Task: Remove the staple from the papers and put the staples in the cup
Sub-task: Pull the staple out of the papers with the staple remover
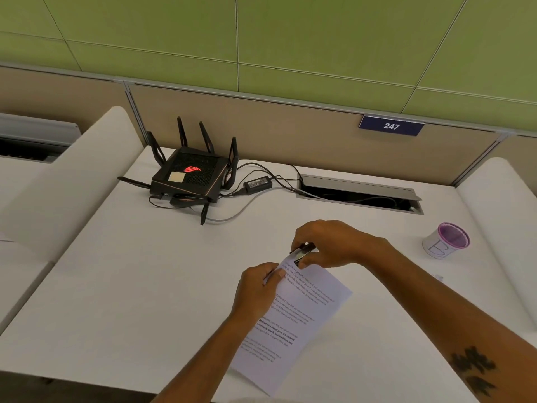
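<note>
Papers [293, 324] on surface [145, 286], long axis running seven to one o'clock, top corner pinched by left hand [258, 289], remover [303, 253] squeezed by right hand [328, 242] at that corner, cup [446, 241] well apart at three o'clock, nearer right hand.

Both forearms are reaching in from the bottom edge, hands meeting near mid-frame. Left hand [257, 289] is pinching the papers [293, 321] w/ thumb on top, fingers curled under. Right hand [328, 242] is curling round a staple remover [303, 253], thumb & fingertips squeezing it at the papers' top corner. Right forearm is showing a dark tattoo.
</note>
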{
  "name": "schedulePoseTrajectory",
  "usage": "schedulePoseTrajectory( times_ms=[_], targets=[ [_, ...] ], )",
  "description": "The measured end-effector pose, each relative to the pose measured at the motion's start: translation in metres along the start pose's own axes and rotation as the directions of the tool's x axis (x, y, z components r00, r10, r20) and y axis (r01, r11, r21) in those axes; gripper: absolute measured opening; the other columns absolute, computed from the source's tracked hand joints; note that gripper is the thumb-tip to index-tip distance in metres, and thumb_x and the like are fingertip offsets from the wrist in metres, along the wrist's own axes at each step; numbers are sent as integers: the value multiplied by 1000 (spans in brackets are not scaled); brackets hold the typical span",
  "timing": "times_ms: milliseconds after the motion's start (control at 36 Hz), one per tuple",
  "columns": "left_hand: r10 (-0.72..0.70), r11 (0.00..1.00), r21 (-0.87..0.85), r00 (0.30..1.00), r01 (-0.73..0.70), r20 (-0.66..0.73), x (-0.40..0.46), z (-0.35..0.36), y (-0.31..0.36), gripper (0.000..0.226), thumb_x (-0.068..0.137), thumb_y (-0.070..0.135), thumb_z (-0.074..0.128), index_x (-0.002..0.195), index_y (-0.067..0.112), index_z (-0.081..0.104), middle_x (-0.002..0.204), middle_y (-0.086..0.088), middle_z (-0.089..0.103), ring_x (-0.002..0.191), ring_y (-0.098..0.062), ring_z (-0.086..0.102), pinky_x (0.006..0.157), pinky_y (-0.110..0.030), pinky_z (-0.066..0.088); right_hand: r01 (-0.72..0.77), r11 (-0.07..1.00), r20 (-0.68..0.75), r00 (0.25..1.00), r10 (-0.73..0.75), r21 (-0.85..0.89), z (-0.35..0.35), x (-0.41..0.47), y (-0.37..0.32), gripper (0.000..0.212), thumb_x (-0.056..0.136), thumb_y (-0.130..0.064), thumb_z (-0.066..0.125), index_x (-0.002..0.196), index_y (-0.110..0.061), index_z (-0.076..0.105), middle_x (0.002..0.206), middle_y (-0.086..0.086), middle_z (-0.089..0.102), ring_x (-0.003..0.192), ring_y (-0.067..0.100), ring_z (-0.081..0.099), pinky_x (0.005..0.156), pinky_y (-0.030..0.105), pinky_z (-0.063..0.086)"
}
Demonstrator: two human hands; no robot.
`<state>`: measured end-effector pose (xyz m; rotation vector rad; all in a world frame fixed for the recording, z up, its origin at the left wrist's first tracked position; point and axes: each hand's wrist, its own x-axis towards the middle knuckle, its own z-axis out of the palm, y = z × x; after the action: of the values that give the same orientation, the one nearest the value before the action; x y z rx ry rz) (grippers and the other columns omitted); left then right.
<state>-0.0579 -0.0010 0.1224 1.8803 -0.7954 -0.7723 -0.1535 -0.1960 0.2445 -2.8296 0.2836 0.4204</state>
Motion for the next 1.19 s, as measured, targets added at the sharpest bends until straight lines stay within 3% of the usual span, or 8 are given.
schedulePoseTrajectory(
  times_ms=[306, 528, 889, 972, 1056, 1194],
  targets=[
    [-12, 1000, -15, 1000, 13, 9, -1, -2, 0, 20, 106, 44, 61, 103, 27, 72, 96, 7, 80, 73, -15, 78, 62, -17, 60, 46, 998, -25, 999, -47, -41, -2, -1, -2, 32, 93, -44, 72, 123, -31, 74, 109, -14, 70, 96, 8, 58, 76, 25, 51],
    [-12, 1000, -25, 1000, 12, 20, -3, 0, 3, 16, 107, 42, 60, 101, 32, 71, 93, 9, 79, 71, -15, 78, 60, -17, 60, 85, 995, -70, 994, -88, -47, 4, 1, 2, 31, 94, -40, 72, 124, -32, 75, 111, -13, 72, 93, 7, 57, 68, 16, 34],
    [-22, 999, -45, 999, 23, 27, 0, 2, 4, 21, 107, 41, 60, 110, 26, 75, 95, 6, 81, 73, -18, 79, 62, -22, 64, 111, 994, -113, 987, -112, -22, 4, 1, 6, 26, 93, -36, 74, 118, -31, 79, 106, -13, 75, 85, 7, 57, 69, 15, 38],
    [-26, 999, -43, 999, 27, 29, 1, 2, 4, 23, 107, 41, 60, 111, 24, 75, 95, 5, 81, 74, -18, 79, 63, -24, 65, 101, 995, -104, 989, -102, -17, 4, 2, 6, 27, 94, -38, 74, 120, -30, 78, 107, -12, 75, 87, 8, 59, 70, 17, 44],
    [-35, 998, -52, 999, 36, 20, 0, 0, 7, 22, 107, 41, 60, 109, 24, 74, 96, 4, 80, 75, -18, 79, 63, -21, 63, 96, 995, -102, 990, -96, -9, 4, 3, 7, 32, 93, -42, 74, 122, -29, 76, 108, -11, 75, 87, 6, 58, 69, 14, 40],
    [-65, 993, -98, 998, 68, 25, -4, -4, 16, 13, 107, 39, 60, 102, 33, 71, 92, 11, 78, 70, -12, 78, 58, -15, 56, 28, 999, -30, 999, -27, 30, 3, 2, 10, 51, 88, -48, 78, 134, -32, 66, 124, -14, 70, 95, 3, 53, 74, 15, 39]
  ],
)
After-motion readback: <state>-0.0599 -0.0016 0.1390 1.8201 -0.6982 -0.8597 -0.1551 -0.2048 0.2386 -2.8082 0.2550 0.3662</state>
